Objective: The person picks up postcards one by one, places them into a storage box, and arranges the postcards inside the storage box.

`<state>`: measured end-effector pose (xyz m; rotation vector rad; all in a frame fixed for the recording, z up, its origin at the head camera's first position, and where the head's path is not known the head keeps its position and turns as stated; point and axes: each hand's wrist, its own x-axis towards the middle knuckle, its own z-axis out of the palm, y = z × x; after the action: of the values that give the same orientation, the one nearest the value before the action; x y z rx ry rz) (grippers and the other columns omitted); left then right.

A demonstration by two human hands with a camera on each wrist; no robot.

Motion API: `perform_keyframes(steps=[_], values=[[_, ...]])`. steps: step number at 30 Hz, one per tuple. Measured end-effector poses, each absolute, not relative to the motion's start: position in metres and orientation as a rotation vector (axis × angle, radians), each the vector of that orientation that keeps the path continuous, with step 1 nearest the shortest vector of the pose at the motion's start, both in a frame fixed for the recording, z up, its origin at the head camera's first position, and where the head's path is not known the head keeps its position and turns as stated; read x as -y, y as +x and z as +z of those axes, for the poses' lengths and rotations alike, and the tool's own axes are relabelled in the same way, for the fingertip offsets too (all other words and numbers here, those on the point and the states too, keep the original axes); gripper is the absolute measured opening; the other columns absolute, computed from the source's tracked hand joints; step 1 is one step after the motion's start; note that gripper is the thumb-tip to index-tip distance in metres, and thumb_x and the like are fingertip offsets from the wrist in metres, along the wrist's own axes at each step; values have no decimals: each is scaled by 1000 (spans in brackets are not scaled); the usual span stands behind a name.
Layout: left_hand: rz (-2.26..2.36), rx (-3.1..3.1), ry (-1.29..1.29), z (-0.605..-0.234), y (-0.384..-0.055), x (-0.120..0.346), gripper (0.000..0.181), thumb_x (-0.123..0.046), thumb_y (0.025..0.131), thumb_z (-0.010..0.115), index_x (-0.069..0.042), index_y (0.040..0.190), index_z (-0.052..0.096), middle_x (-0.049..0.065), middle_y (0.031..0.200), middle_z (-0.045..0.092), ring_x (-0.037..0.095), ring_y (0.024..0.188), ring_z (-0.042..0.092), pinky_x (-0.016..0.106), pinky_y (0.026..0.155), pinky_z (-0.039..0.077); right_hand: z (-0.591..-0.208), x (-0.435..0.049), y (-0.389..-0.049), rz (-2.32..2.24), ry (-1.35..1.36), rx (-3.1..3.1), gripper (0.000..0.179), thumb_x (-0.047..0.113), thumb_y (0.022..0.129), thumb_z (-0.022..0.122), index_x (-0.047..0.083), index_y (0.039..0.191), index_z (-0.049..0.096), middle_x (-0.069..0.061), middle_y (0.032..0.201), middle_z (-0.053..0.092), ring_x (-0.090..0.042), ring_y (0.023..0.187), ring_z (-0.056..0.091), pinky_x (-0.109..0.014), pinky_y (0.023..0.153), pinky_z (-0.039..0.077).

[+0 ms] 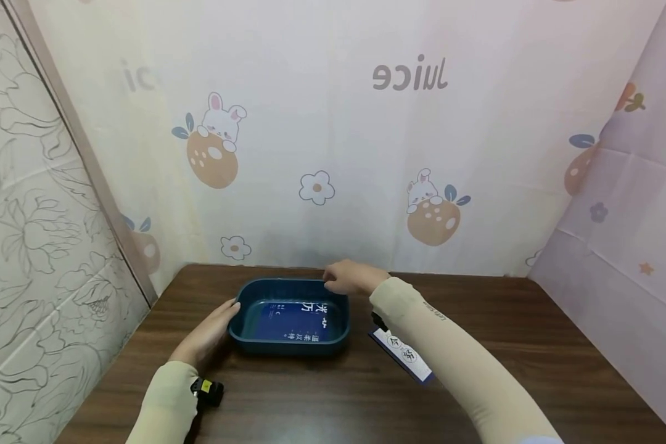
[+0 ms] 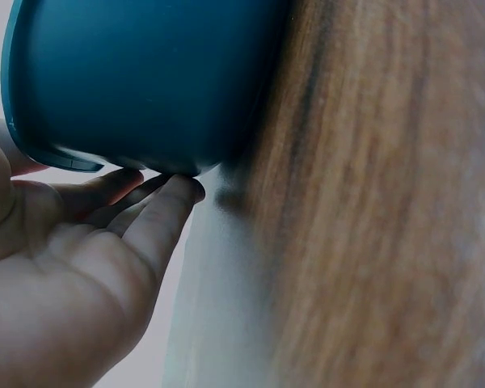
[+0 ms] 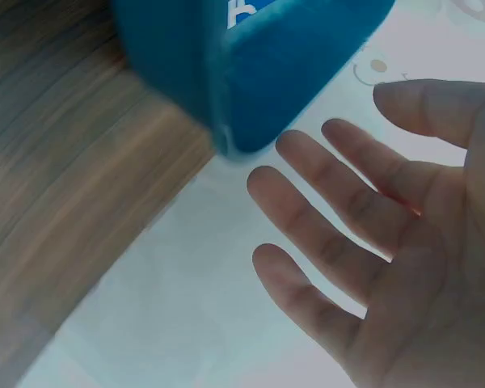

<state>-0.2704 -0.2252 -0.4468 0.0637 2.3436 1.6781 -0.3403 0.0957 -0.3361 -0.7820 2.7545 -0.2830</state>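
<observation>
A dark teal plastic basin [image 1: 288, 348] rests on the table. Inside it lies a flat dark blue packet or book [image 1: 294, 322] printed with white Chinese characters; its exact kind is unclear. My left hand [image 1: 213, 330] holds the basin's left end, its fingers [image 2: 166, 214] against the outer wall and the thumb at the rim. Above the far right corner of the basin is my right hand [image 1: 352, 277], which holds nothing. In the right wrist view its fingers [image 3: 291, 206] are spread and loosely bent, close to the basin's rim [image 3: 246, 153].
A narrow white-and-blue printed piece [image 1: 402, 354] lies on the table right of the basin, partly beneath the right forearm [image 1: 455, 345]. The brown wooden table [image 1: 311, 407] meets a printed curtain [image 1: 333, 123] at its far edge. Patterned curtains hang at both sides.
</observation>
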Motion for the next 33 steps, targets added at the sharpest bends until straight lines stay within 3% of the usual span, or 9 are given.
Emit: perform_keyframes(steps=[16, 25, 33], values=[[1665, -2343, 60, -446, -270, 225, 69, -39, 110, 34, 5, 158, 8, 28, 163, 4, 44, 150, 1, 60, 117, 9, -345, -159, -321, -486, -754, -2769, 35, 28, 103, 58, 7, 130, 64, -9, 125, 64, -27, 116, 60, -47, 97, 50], [1657, -2341, 57, -445, -270, 225, 70, -38, 110, 34, 6, 157, 7, 29, 163, 3, 44, 150, 0, 59, 117, 10, -367, -205, -310, -472, -500, -2774, 43, 35, 98, 63, 7, 130, 61, -13, 128, 63, -31, 114, 61, -53, 95, 50], [1659, -2341, 57, -444, -271, 226, 71, -39, 110, 34, 6, 157, 6, 28, 163, 3, 43, 150, 0, 58, 118, 9, -382, -241, -296, -470, -345, -2800, 56, 43, 90, 72, -2, 121, 60, -14, 111, 66, -31, 99, 64, -52, 84, 54]])
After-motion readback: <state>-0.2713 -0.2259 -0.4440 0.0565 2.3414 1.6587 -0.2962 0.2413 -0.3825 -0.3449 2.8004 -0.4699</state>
